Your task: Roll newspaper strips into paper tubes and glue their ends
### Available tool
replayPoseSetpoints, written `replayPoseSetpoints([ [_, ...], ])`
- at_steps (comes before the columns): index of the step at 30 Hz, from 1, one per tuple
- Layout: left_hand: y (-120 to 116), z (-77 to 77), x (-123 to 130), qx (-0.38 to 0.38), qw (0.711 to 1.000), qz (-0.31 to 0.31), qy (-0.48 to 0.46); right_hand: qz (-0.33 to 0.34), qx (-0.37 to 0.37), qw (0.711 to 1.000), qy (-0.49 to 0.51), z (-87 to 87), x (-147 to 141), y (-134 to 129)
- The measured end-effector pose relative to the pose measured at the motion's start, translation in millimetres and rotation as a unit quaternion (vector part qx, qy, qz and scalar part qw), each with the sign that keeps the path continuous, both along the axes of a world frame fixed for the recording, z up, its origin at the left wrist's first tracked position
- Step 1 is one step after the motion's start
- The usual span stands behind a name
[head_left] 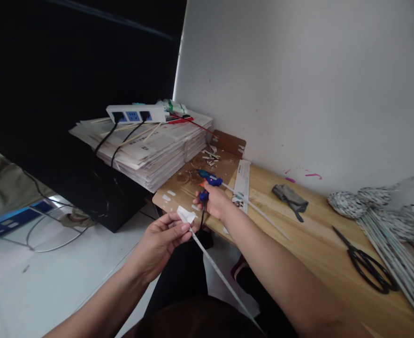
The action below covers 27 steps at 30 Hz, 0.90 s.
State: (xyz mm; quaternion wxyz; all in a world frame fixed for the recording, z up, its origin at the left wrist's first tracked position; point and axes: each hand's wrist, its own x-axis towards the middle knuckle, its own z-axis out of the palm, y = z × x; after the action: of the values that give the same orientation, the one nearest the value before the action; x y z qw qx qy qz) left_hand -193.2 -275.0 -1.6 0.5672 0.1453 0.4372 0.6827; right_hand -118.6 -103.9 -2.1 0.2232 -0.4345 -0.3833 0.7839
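Observation:
My left hand [168,237] is closed in a pinch around the upper end of a thin rolled paper stick [216,268]. A white paper flap [186,214] opens out at that end, and the stick slants down to the right across my lap. My right hand [212,201] grips a blue glue gun [210,180] by its handle, over the bench's near edge. Its nozzle points left, away from my wrist. From its back a long translucent glue stick [256,209] runs down to the right. Part of the handle is hidden by my fingers.
A newspaper stack [164,155] carries a power strip [136,114] with two plugged cords. Cardboard [172,192] with scraps lies beneath the glue gun. Right along the wooden bench [319,263] are a grey cloth [289,199], black scissors [369,270] and bundled paper sticks [393,263].

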Motion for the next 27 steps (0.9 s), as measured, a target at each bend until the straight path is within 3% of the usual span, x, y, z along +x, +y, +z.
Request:
replayPoseSetpoints([
  [4,2.7,-0.7,-4.1,0.003,1.000,-0.001,-0.001,0.013,-0.023,1.000,-0.002,5.7,-11.5,7.4],
  [11,13.6,0.3,0.2,0.014,1.000,-0.004,-0.012,0.038,0.019,0.998,-0.051,26.6,3.2,0.1],
  [15,16.7,6.9,7.0,0.018,1.000,-0.009,-0.008,0.078,0.143,0.982,-0.093,27.7,32.1,-20.4],
  [18,18.3,10.8,10.5,0.025,1.000,-0.013,-0.001,0.121,0.255,0.957,-0.070,24.6,64.2,-48.9],
  [21,20.9,11.9,16.5,0.037,0.999,-0.016,0.003,0.152,0.258,0.953,-0.043,23.9,91.6,-78.0],
  [24,23.8,13.2,28.0,0.043,0.999,-0.027,0.002,0.108,0.342,0.932,-0.063,25.7,108.1,-96.4],
  [27,26.0,16.8,41.3,0.053,0.998,-0.046,0.007,0.054,0.458,0.879,-0.120,27.8,119.9,-102.7],
])
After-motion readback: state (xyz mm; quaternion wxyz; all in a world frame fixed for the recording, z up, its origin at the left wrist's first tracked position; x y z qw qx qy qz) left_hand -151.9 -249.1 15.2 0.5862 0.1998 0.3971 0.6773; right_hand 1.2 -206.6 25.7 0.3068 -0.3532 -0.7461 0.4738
